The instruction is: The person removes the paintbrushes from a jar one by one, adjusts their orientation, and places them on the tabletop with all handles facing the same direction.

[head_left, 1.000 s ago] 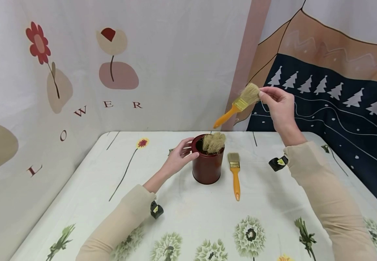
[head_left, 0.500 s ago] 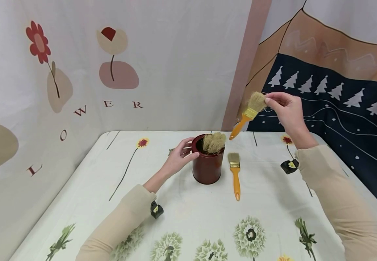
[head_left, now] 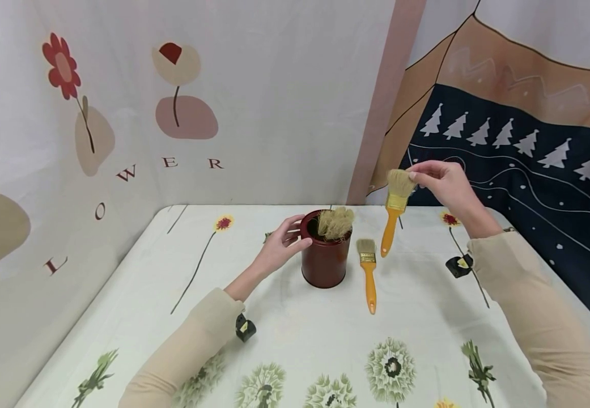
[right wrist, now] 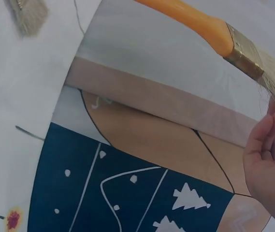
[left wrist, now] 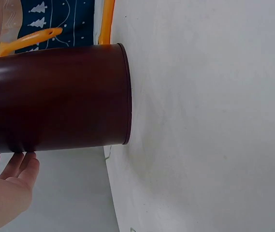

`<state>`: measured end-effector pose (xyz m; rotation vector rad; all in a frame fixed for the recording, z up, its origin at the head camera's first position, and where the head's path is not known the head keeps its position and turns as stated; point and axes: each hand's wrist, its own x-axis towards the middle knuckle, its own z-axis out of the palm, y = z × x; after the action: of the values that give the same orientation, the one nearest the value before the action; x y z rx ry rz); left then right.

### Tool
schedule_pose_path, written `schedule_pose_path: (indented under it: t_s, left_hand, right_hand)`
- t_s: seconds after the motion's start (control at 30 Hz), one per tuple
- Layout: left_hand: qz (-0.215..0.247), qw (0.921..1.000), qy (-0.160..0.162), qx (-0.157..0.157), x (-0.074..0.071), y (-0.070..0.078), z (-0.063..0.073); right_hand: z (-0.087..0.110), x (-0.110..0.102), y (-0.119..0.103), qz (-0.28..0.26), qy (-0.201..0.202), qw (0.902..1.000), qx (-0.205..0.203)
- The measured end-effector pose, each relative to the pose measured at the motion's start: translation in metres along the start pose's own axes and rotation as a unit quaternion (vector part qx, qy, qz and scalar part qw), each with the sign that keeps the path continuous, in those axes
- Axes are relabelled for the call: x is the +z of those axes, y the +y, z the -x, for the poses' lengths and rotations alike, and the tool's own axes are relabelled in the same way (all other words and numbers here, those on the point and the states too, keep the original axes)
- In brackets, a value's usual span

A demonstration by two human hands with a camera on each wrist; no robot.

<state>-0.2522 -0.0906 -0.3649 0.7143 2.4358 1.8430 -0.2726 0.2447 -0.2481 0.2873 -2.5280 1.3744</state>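
Observation:
A dark red can (head_left: 323, 263) (left wrist: 55, 101) stands upright on the table. My left hand (head_left: 276, 246) (left wrist: 7, 193) holds its left side, thumb in front near the rim and fingertips against the wall. Tufts of pale bristles (head_left: 335, 222) stick out above the rim; whatever is below them is hidden. Right of the can, my right hand (head_left: 442, 181) (right wrist: 267, 154) pinches a paintbrush (head_left: 395, 201) (right wrist: 219, 38) by its bristle tips. Its orange handle hangs down, apart from the table. Another orange-handled paintbrush (head_left: 368, 277) (right wrist: 31, 17) lies between the can and the held one.
The table (head_left: 284, 345) has a white cloth printed with flowers. Behind it hangs a pale fabric backdrop (head_left: 284, 113), and a dark tree-printed cloth (head_left: 544, 187) rises at the right. The can stands close to the table's back edge.
The held paintbrush has moved right and then down, swinging from slanted to nearly upright with its handle lowest. My left hand, the can and the lying paintbrush have stayed put.

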Motion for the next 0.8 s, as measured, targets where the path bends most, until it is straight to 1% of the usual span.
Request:
schedule_pose_path:
  t_s: [0.07,0.2,0.3,0.43,0.6,0.7,0.8]
  left_hand:
    - [0.003,1.0000,-0.002,-0.004,0.000,0.003,0.001]
    - [0.006,0.9999,-0.010,0.001,0.000,0.017,0.005]
    - [0.007,0.9999,-0.013,0.004,0.000,0.026,0.009]
    - [0.004,0.9999,-0.014,-0.001,0.000,0.029,0.009]
    - [0.001,0.9999,-0.014,0.003,0.000,0.029,0.009]
    - [0.005,0.9999,-0.014,0.005,0.000,0.029,0.009]
    - [0.008,0.9998,-0.015,0.004,0.000,0.029,0.009]
  right_hand:
    - [0.001,0.001,0.003,0.003,-0.018,0.9998,0.008]
    - [0.001,0.003,0.010,0.001,-0.053,0.9984,0.018]
    - [0.001,0.004,0.017,-0.001,-0.079,0.9964,0.032]
    - [0.001,0.005,0.029,-0.010,-0.111,0.9920,0.058]
    - [0.000,0.010,0.046,-0.030,-0.150,0.9854,0.075]
    - [0.001,0.013,0.054,-0.057,-0.170,0.9794,0.092]
    - [0.002,0.017,0.062,-0.087,-0.183,0.9724,0.116]
